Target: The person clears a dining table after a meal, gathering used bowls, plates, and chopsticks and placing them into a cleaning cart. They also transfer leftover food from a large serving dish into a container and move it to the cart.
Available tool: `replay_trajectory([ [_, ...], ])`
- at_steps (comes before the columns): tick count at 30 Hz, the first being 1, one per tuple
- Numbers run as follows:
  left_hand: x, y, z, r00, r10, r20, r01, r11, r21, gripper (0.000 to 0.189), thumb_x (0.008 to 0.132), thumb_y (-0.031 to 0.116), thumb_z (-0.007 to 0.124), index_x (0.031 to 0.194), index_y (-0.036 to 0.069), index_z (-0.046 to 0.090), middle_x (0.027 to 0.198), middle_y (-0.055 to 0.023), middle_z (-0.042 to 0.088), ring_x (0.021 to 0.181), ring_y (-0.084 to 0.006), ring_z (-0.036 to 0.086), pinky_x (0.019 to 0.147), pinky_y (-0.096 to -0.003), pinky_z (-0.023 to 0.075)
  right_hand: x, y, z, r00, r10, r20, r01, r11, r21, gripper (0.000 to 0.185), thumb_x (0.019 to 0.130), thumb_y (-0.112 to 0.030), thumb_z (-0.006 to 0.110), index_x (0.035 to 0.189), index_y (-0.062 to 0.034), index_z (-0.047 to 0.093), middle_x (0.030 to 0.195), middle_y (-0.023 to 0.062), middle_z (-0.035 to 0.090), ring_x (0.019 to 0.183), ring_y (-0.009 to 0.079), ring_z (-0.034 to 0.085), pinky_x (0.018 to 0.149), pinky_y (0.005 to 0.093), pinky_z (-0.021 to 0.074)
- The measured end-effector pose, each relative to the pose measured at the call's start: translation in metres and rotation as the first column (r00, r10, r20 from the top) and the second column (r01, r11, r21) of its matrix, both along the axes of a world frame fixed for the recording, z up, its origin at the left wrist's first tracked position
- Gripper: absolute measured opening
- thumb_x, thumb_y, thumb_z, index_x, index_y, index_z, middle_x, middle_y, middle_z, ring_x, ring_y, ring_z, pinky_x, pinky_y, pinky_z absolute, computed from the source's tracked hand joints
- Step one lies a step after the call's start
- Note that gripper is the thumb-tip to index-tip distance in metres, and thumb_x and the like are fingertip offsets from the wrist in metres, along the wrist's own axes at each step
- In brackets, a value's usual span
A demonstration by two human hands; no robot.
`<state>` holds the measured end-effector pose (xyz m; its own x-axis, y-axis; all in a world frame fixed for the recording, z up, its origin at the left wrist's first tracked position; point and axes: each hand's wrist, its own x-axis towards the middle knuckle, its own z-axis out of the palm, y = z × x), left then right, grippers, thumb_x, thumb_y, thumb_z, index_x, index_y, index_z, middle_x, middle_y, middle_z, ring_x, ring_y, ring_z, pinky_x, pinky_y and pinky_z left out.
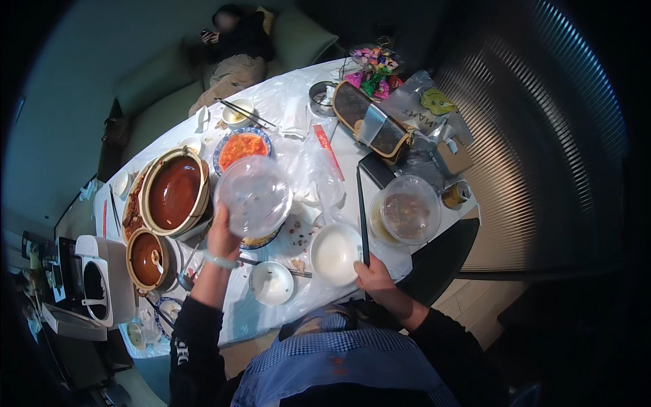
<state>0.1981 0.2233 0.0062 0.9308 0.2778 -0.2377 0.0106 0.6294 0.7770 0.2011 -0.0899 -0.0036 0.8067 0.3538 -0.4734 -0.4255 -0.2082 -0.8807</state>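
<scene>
My left hand [225,235], with a pale bangle at the wrist, grips a round clear plastic container or lid [254,196] by its left edge. It hangs over the table and partly hides a blue-rimmed plate [262,240]. In my right hand [377,279] are a white bowl [333,254], held by its rim, and black chopsticks [362,208] pointing away from me. Between the two hands a smaller white bowl [272,283] with scraps sits on the plastic-covered table [249,318]. Clear plastic tubs of food [409,209] stand to the right of my right hand.
Left are a large clay pot [175,192], a smaller pot [146,257] and a white appliance [104,274]. A plate of red food [244,148] lies beyond. A brown handbag [371,122], a can [456,195] and a chair back [442,254] are right. A person [241,46] reclines behind.
</scene>
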Motion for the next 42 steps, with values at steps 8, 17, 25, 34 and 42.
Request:
replay_trajectory([
  [8,0.122,-0.102,-0.034,0.918,-0.341,-0.202,0.329,0.94,-0.09,0.058,0.085,0.054,0.029,0.128,0.016,0.03,0.126,-0.0087,0.04,0.111,-0.0303,0.042,0.086,-0.0536,0.0346,-0.037,-0.041,0.014,0.966,0.079,0.247,-0.046,0.989,-0.137,0.024,0.079,-0.015,0.045,0.095,0.0022,0.049,0.076,0.0161,0.057,0.071,0.0228,0.056,0.065,0.0326,0.0434],
  [17,0.149,-0.162,-0.095,0.923,-0.227,-0.309,0.251,0.967,0.037,0.055,0.087,0.051,0.029,0.13,0.016,0.024,0.126,-0.0092,0.038,0.111,-0.0295,0.042,0.083,-0.053,0.0377,-0.054,-0.045,0.002,0.957,0.001,0.292,0.066,0.973,-0.22,0.024,0.079,-0.013,0.049,0.098,0.0016,0.048,0.08,0.0216,0.056,0.073,0.034,0.058,0.063,0.0351,0.0458],
  [25,0.146,-0.168,-0.118,0.972,-0.112,-0.208,0.149,0.974,0.169,0.053,0.088,0.044,0.033,0.131,0.015,0.021,0.127,-0.0113,0.036,0.112,-0.0265,0.041,0.085,-0.0446,0.0386,-0.056,-0.044,-0.009,0.91,-0.036,0.414,0.084,0.992,-0.099,0.029,0.08,-0.011,0.049,0.106,0.0014,0.045,0.085,0.0195,0.057,0.075,0.0318,0.059,0.065,0.0342,0.0459],
  [34,0.144,-0.138,-0.106,0.864,-0.235,-0.446,0.383,0.881,0.278,0.073,0.084,0.054,0.035,0.131,0.002,0.016,0.124,-0.0149,0.037,0.114,-0.0252,0.036,0.095,-0.0342,0.0277,-0.023,-0.026,-0.007,0.992,-0.117,0.041,0.123,0.977,-0.172,0.028,0.08,-0.014,0.046,0.103,0.0013,0.048,0.082,0.0167,0.057,0.074,0.0231,0.056,0.068,0.0307,0.0438],
  [42,-0.01,-0.091,-0.013,0.995,-0.095,-0.023,0.098,0.981,0.165,0.043,0.092,0.034,0.027,0.12,0.002,0.037,0.108,-0.0105,0.05,0.094,-0.0168,0.05,0.08,-0.0297,0.04,-0.001,-0.004,0.016,0.985,-0.141,-0.099,0.153,0.979,0.134,0.025,0.082,-0.01,0.043,0.105,-0.001,0.045,0.066,-0.0007,0.047,0.047,0.0052,0.038,0.043,0.0207,0.033],
])
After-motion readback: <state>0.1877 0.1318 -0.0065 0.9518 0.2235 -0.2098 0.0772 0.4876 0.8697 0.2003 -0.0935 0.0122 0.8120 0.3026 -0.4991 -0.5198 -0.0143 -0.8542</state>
